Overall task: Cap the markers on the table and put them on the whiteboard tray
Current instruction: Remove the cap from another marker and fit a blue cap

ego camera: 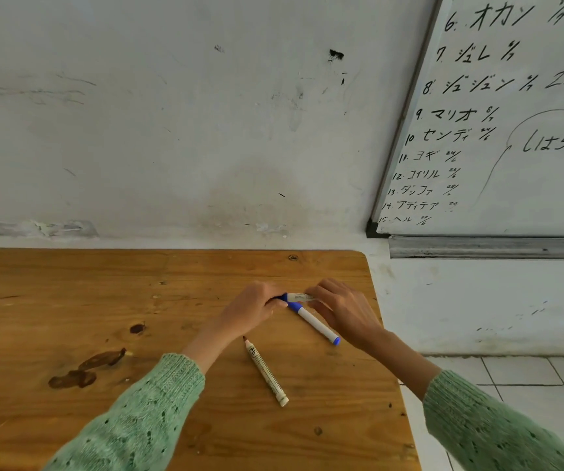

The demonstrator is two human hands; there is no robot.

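Observation:
Both hands meet over the wooden table (70,300). My right hand (341,311) grips the white barrel of a blue marker (299,297). My left hand (253,307) is closed around that marker's dark blue cap end. A second blue marker (314,322) with its cap on lies on the table just below, slanting to the right. An uncapped marker with a brown-red tip (267,372) lies nearer to me. The metal whiteboard tray (491,248) runs along the wall at the right.
A whiteboard (511,130) covered in handwriting hangs above the tray. The table stands against a scuffed white wall (171,130). White floor tiles (528,379) show to the right of the table. Dark stains (87,368) mark the wood at the left.

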